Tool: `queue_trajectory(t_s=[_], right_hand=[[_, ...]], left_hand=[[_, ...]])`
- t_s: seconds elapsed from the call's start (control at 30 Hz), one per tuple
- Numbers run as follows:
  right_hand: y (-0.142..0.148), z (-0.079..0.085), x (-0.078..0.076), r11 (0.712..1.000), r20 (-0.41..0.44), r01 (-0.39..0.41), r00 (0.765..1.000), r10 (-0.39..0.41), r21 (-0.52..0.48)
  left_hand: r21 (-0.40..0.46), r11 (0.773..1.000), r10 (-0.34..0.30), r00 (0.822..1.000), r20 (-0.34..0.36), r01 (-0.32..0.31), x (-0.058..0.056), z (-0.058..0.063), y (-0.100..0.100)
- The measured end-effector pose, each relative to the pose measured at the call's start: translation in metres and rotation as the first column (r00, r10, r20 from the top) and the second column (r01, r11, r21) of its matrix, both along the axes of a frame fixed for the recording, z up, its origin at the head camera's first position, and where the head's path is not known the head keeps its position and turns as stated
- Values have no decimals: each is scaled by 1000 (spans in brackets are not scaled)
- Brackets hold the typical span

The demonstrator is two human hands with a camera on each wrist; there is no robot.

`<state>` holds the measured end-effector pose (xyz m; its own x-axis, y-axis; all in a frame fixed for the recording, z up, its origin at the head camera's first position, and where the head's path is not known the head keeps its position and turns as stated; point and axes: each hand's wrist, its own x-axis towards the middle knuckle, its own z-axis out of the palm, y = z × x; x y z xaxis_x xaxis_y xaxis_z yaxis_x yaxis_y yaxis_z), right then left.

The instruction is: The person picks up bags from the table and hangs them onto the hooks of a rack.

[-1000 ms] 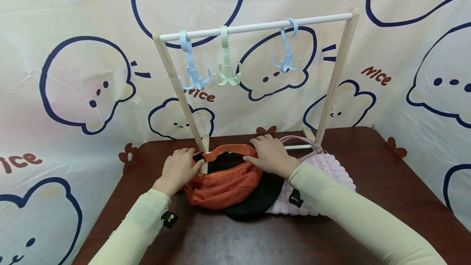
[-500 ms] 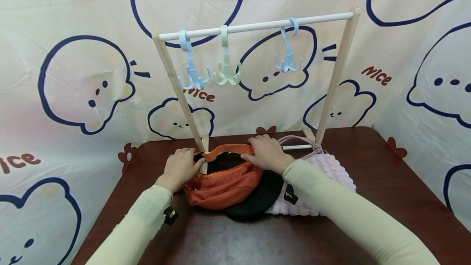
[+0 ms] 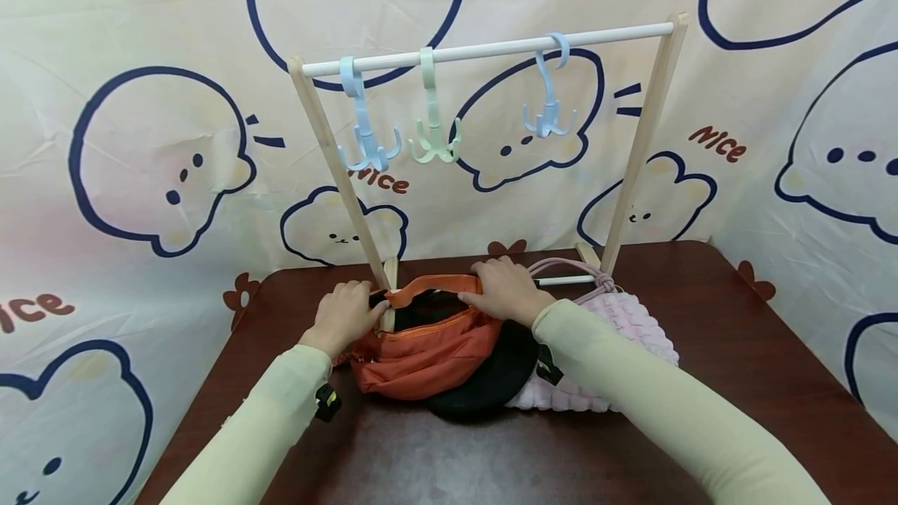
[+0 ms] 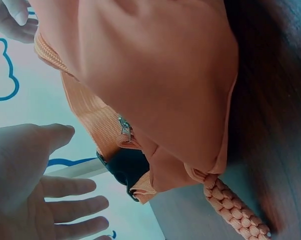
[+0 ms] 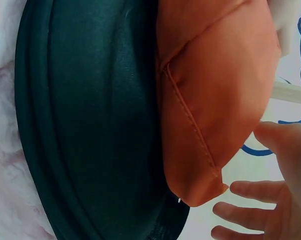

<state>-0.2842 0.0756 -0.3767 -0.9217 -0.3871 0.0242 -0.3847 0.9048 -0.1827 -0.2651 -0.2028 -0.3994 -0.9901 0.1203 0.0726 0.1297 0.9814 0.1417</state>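
An orange waist bag (image 3: pixel 428 357) lies on the table with its strap (image 4: pixel 90 112) arched up at the back. A silver zipper pull (image 4: pixel 125 127), a black buckle (image 4: pixel 125 167) and a braided orange cord (image 4: pixel 235 205) show at its left end. Beside that end my left hand (image 3: pixel 341 318) has its fingers extended, apart from the fabric in the left wrist view. My right hand (image 3: pixel 508 291) reaches over the other end, thumb tip right at the bag's edge, fingers loosely extended. A black cap (image 5: pixel 90 120) sits partly under the bag, its brim toward me.
A pink puffy bag (image 3: pixel 638 326) lies right of the cap. Behind stands a wooden rack (image 3: pixel 645 131) with a white rail (image 3: pixel 491 53). From it hang two blue hooks (image 3: pixel 368 131) (image 3: pixel 547 104) and a green hook (image 3: pixel 433 119). The brown table (image 3: pixel 456 458) extends in front.
My right hand and forearm have shifted slightly left along the bag's end. The left hand has stayed nearly in place, and the bag, cap and pink bag look unmoved.
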Motion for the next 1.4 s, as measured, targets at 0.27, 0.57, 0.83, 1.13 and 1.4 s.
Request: queue_trajectory(t_s=[0.27, 0.57, 0.83, 1.13, 1.4], right_hand=[[2, -5, -5, 1000, 63, -2, 998, 3, -9], [0, -4, -11, 1000, 120, -9, 993, 9, -2], [-1, -6, -13, 1000, 184, 9, 983, -11, 14], [-2, -8, -15, 1000, 200, 20, 980, -17, -12], [1, -13, -17, 998, 211, 23, 977, -12, -51]], left_hand=[[14, 1000, 18, 1000, 6, -18, -6, -3, -1], [33, 999, 18, 999, 42, -20, -12, -9, -3], [36, 999, 7, 994, 107, -11, -16, -12, -4], [39, 999, -18, 994, 107, 14, -17, -12, -6], [48, 999, -23, 995, 102, 19, -20, -17, -6]])
